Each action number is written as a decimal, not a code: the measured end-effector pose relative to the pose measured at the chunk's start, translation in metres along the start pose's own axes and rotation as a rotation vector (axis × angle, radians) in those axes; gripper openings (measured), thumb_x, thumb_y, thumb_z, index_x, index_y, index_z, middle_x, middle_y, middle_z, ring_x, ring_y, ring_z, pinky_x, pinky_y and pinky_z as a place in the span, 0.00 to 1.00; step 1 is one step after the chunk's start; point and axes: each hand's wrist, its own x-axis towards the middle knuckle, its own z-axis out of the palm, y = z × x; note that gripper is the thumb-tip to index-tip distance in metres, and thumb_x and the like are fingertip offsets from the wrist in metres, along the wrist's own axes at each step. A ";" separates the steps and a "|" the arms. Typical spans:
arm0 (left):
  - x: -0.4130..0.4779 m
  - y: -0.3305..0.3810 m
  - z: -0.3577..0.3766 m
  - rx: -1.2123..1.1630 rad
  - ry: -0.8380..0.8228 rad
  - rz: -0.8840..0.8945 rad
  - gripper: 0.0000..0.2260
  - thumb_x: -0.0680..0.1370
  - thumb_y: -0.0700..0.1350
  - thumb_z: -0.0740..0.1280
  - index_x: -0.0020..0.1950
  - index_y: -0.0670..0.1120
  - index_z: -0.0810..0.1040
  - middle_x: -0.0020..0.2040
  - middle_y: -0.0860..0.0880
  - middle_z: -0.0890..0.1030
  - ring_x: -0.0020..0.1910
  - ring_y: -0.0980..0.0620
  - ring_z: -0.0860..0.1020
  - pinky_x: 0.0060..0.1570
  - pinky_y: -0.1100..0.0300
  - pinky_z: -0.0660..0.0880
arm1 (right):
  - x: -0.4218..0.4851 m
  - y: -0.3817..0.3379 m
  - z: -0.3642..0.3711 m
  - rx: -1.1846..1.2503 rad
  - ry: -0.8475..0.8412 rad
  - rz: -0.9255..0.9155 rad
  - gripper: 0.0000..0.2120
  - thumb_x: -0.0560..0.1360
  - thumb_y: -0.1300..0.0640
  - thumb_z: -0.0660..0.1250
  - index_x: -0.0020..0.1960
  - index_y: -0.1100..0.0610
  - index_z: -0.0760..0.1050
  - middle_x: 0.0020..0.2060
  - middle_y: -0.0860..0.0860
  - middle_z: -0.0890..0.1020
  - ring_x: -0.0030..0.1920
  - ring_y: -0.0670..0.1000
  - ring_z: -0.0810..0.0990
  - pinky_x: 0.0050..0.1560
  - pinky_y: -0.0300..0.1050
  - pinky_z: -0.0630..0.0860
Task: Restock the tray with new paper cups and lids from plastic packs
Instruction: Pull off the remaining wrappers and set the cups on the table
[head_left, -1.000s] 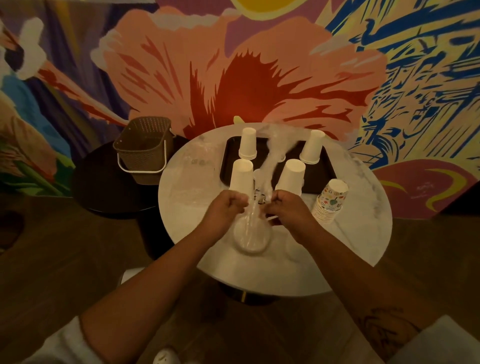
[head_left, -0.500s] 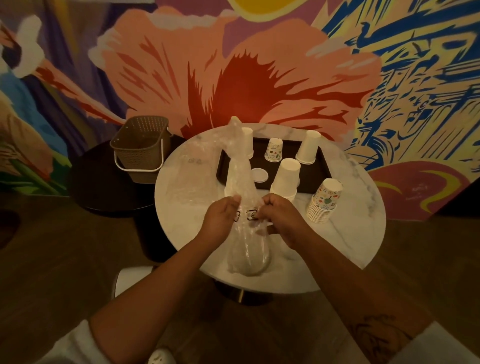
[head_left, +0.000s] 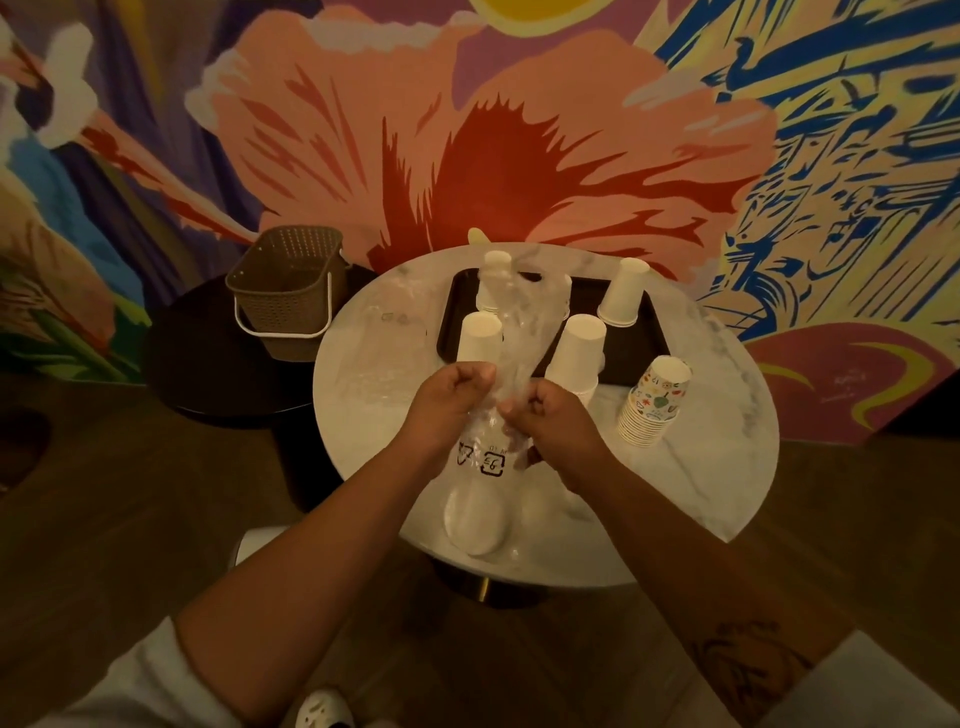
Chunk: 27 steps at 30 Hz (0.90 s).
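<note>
A clear plastic pack hangs upright over the near half of the round marble table, with white lids showing in its bottom. My left hand and my right hand are both closed on the pack's neck, side by side. Behind them lies a dark tray with several upside-down stacks of white paper cups; the pack's loose top hides the tray's middle.
A tilted stack of printed paper cups stands on the table right of the tray. Another clear plastic wrapper lies on the table's left side. A brown basket sits on a low dark side table to the left.
The pack's loose top has swung from right to left and back over the tray's middle. The pack hangs lower toward me, and both hands have kept their hold on it.
</note>
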 end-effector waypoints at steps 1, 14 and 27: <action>0.002 0.002 0.000 0.050 0.020 0.005 0.06 0.79 0.42 0.62 0.42 0.47 0.75 0.40 0.49 0.79 0.40 0.52 0.77 0.43 0.58 0.75 | 0.000 0.000 0.000 -0.012 -0.013 0.008 0.05 0.75 0.59 0.66 0.43 0.56 0.71 0.35 0.52 0.79 0.32 0.49 0.78 0.28 0.43 0.78; 0.014 0.000 0.003 0.129 0.272 0.193 0.09 0.81 0.43 0.58 0.41 0.49 0.66 0.35 0.49 0.72 0.28 0.63 0.73 0.29 0.66 0.73 | 0.016 -0.010 -0.014 0.173 0.224 -0.022 0.08 0.78 0.57 0.61 0.41 0.57 0.71 0.33 0.54 0.76 0.31 0.49 0.76 0.29 0.43 0.79; 0.039 0.024 -0.001 0.395 -0.034 0.206 0.13 0.81 0.42 0.56 0.44 0.42 0.78 0.39 0.47 0.79 0.30 0.66 0.74 0.34 0.74 0.69 | 0.025 -0.030 -0.029 0.014 0.317 -0.237 0.07 0.76 0.59 0.65 0.47 0.64 0.77 0.34 0.52 0.80 0.35 0.48 0.79 0.40 0.49 0.80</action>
